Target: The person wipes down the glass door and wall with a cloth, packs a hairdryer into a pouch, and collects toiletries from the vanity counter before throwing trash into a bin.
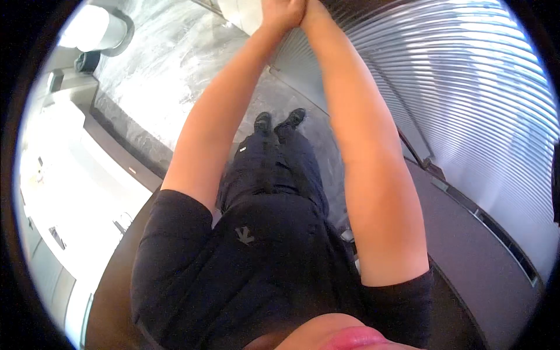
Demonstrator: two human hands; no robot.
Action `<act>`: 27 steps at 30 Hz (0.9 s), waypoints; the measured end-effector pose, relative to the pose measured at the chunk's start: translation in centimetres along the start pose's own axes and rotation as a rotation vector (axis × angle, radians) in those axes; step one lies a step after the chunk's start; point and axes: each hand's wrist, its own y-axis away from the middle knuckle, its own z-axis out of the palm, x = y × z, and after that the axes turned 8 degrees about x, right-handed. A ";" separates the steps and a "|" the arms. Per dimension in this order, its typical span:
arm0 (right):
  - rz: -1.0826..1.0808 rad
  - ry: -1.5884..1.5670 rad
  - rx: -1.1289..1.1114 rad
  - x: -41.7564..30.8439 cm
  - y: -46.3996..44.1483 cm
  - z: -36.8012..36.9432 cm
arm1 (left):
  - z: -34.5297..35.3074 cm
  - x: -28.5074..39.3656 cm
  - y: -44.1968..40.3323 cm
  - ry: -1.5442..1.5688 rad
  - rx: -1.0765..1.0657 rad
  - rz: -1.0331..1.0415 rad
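streaky grey floor (157, 81), paler toward the left, dark shoes (263, 123) standing on it side by side

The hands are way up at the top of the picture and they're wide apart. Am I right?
Not wide apart: the head view shows the left hand and the right hand close together. They are at the top of the picture, as you said.

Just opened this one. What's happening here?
Someone in a black shirt stands on a grey floor, both arms stretched forward beside a ribbed panel. The left hand and right hand appear to meet at the picture's top edge, where they are cut off, so whether they hold anything can't be told.
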 end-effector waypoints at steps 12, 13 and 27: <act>0.033 -0.051 0.006 -0.5 -0.2 0.3 | 0.0 -1.7 0.3 -0.011 -0.034 0.060; 0.036 -0.052 0.009 -0.4 -0.3 0.2 | 0.1 -1.8 0.1 -0.026 -0.029 0.067; 0.059 -0.090 0.008 -1.1 -0.6 0.5 | -0.1 -1.6 0.3 -0.018 -0.054 0.080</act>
